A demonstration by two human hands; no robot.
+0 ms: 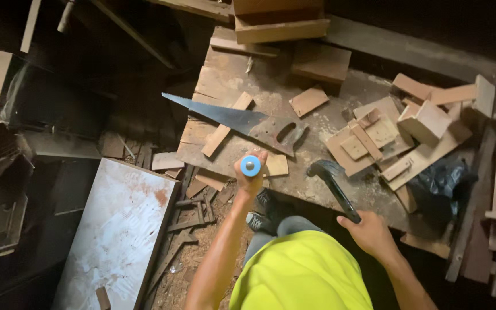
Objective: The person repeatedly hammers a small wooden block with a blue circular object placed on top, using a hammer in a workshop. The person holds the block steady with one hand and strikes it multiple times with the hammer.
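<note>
Chisel and Hammer in Hand at the Table's Near Edge

Chisel [251, 166], blue-capped at the butt, stands upright in the left hand [249, 179], fingers wrapped tight around its handle; it looks stiff, light and easy to hold there. The right hand [369, 232] has its fingers closed on the handle of a dark hammer [333, 185], likely head-heavy. Both sit over the near edge of the table [317, 189]. Just beyond the chisel lies a handsaw [242, 121] across a wood strip [227, 124]; wood offcuts [394, 140] crowd the right. Open room lies between saw and hammer; a pale board [119, 229] leans below left.
</note>
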